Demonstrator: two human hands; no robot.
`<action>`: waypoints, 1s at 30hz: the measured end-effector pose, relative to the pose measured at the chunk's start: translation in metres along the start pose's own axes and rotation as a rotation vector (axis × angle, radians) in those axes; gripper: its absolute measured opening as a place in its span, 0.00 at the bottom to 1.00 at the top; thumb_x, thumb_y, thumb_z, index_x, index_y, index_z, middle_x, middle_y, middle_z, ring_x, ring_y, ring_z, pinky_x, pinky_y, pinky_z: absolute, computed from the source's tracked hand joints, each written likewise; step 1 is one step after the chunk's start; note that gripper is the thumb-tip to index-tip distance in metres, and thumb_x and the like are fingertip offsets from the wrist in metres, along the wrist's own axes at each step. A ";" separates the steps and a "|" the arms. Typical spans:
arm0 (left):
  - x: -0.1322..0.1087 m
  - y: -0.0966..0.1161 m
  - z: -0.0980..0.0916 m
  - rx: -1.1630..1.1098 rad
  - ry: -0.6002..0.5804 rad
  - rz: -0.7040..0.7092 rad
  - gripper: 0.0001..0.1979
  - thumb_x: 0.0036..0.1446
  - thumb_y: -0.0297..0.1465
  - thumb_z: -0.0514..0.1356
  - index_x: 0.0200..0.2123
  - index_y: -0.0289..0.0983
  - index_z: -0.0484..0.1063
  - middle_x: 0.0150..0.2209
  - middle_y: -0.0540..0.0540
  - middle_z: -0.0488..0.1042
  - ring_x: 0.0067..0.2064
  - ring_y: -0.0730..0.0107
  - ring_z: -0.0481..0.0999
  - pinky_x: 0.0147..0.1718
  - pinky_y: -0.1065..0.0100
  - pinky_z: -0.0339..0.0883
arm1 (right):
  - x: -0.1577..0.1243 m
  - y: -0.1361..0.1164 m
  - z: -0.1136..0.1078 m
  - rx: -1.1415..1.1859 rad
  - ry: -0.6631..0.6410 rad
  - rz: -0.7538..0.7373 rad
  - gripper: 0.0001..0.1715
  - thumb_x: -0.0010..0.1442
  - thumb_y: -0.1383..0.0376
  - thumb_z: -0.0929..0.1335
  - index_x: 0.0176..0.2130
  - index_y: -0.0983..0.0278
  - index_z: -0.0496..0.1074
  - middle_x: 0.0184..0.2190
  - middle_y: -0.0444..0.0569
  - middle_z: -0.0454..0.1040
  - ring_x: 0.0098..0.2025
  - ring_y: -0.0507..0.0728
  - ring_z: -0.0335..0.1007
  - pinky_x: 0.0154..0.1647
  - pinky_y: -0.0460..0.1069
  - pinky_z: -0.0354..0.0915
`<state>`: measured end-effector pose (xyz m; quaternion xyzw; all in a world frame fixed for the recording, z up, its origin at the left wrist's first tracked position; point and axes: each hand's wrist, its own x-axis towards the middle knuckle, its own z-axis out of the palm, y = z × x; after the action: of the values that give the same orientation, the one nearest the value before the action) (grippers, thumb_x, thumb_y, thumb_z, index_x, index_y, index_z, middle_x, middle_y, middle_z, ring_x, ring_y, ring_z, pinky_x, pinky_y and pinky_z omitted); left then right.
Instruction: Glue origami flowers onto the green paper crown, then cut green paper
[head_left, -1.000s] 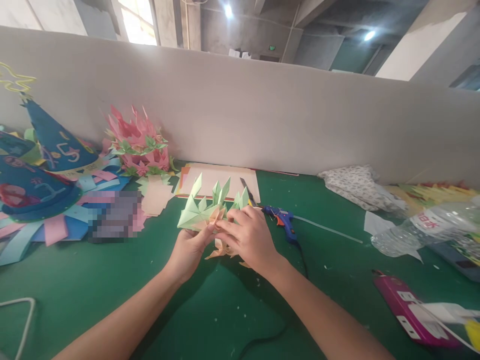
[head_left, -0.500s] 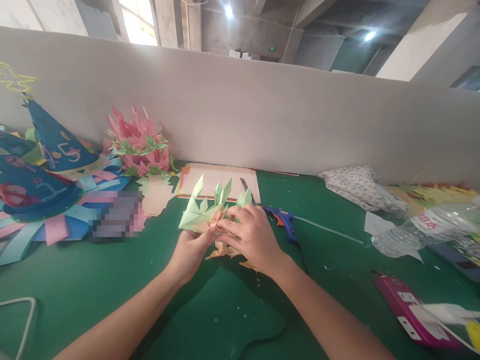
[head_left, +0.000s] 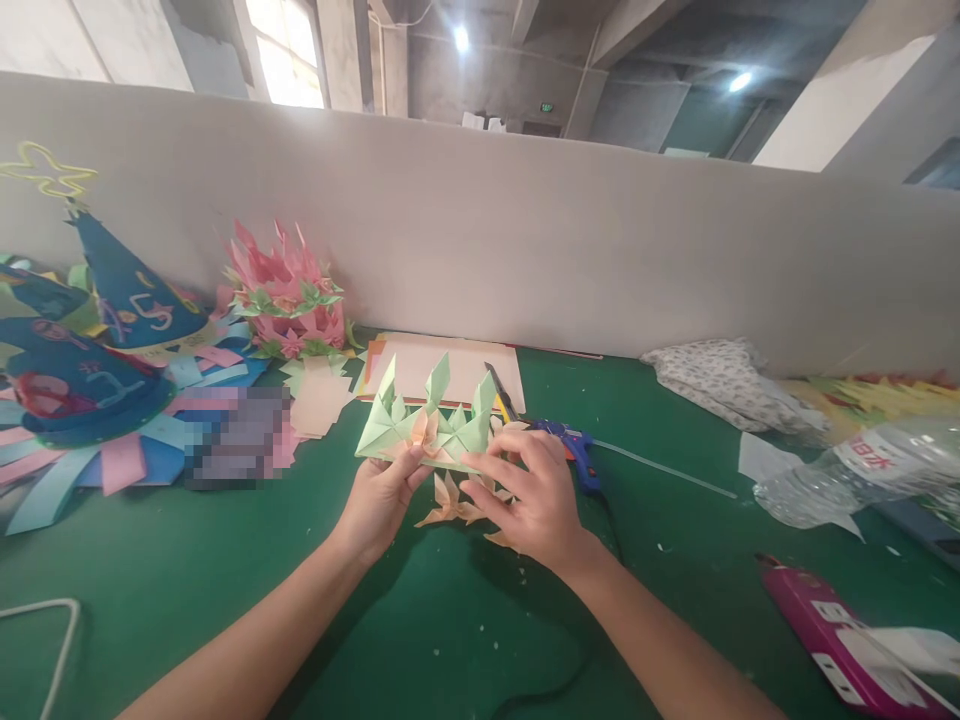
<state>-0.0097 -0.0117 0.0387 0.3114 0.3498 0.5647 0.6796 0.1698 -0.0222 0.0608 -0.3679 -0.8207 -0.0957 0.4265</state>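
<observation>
My left hand [head_left: 379,500] is closed on a light green folded-paper crown [head_left: 469,437] with upright points. Its thumb presses on a peach paper flower [head_left: 425,432] at the crown's front. At the right end of the crown is my right hand [head_left: 532,490], its fingers apart and the fingertips close to the lower edge; whether they touch it I cannot tell. More peach paper flowers [head_left: 450,505] lie on the table below the crown, partly hidden by my right hand. Behind that hand lies a blue glue gun [head_left: 581,455] with a clear glue stick [head_left: 667,468] sticking out.
A utility knife [head_left: 501,388] lies by stacked paper sheets [head_left: 450,365]. Pink paper crowns [head_left: 285,290] and blue cone hats [head_left: 139,290] stand at left. To the right are a plastic bottle [head_left: 825,480], a patterned cloth [head_left: 727,380] and a magenta power strip [head_left: 806,620].
My right hand has drawn back to the right from the peach flower, and its fingers have spread. The crown now faces me more squarely, still in my left hand.
</observation>
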 end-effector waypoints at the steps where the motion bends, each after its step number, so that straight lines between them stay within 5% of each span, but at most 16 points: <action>1: 0.000 0.000 0.000 0.000 0.006 -0.001 0.11 0.50 0.32 0.62 0.38 0.34 0.75 0.42 0.43 0.77 0.49 0.63 0.73 0.47 0.68 0.67 | -0.005 0.002 -0.002 -0.005 0.016 -0.001 0.08 0.56 0.63 0.68 0.39 0.59 0.74 0.31 0.47 0.70 0.34 0.53 0.63 0.37 0.50 0.56; 10: 0.008 0.004 -0.009 -0.009 0.093 0.014 0.10 0.46 0.32 0.65 0.34 0.35 0.76 0.40 0.46 0.78 0.44 0.69 0.75 0.41 0.76 0.69 | -0.036 0.025 -0.003 0.004 -0.189 0.121 0.12 0.60 0.65 0.64 0.30 0.63 0.75 0.22 0.46 0.73 0.27 0.52 0.64 0.31 0.49 0.56; 14: 0.012 0.012 -0.012 -0.012 0.113 0.036 0.07 0.44 0.31 0.66 0.29 0.34 0.76 0.33 0.47 0.78 0.39 0.71 0.76 0.37 0.77 0.69 | -0.041 0.041 -0.001 -0.058 -0.137 0.204 0.14 0.61 0.63 0.63 0.29 0.63 0.75 0.22 0.48 0.74 0.26 0.53 0.66 0.30 0.48 0.58; 18: 0.013 0.012 -0.013 -0.023 0.089 0.046 0.04 0.46 0.30 0.65 0.27 0.34 0.76 0.28 0.49 0.77 0.37 0.73 0.76 0.37 0.77 0.69 | -0.044 0.064 -0.015 -0.279 -0.027 0.451 0.16 0.61 0.59 0.61 0.30 0.63 0.74 0.26 0.49 0.75 0.28 0.54 0.68 0.28 0.47 0.58; 24: 0.014 0.009 -0.016 -0.009 0.047 0.026 0.06 0.48 0.30 0.64 0.31 0.36 0.76 0.33 0.48 0.78 0.38 0.72 0.76 0.39 0.76 0.69 | -0.050 0.107 -0.047 -0.450 -0.248 0.912 0.24 0.53 0.45 0.61 0.27 0.62 0.66 0.21 0.46 0.70 0.21 0.54 0.63 0.18 0.45 0.46; 27: 0.014 0.009 -0.015 0.004 0.051 0.027 0.06 0.49 0.30 0.63 0.32 0.37 0.77 0.36 0.47 0.78 0.40 0.70 0.76 0.38 0.76 0.69 | -0.053 0.109 -0.047 -0.423 -0.268 0.911 0.24 0.56 0.46 0.59 0.22 0.62 0.63 0.18 0.45 0.67 0.19 0.52 0.60 0.18 0.45 0.45; 30: 0.014 0.010 -0.014 0.005 0.041 0.014 0.07 0.49 0.30 0.63 0.34 0.38 0.77 0.37 0.47 0.78 0.40 0.70 0.76 0.37 0.76 0.69 | -0.052 0.095 -0.036 -0.405 -0.154 0.762 0.24 0.59 0.50 0.59 0.21 0.63 0.63 0.17 0.45 0.66 0.20 0.51 0.59 0.20 0.45 0.47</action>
<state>-0.0252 0.0038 0.0370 0.3039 0.3626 0.5750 0.6675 0.2766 0.0015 0.0283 -0.7266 -0.6205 -0.0628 0.2882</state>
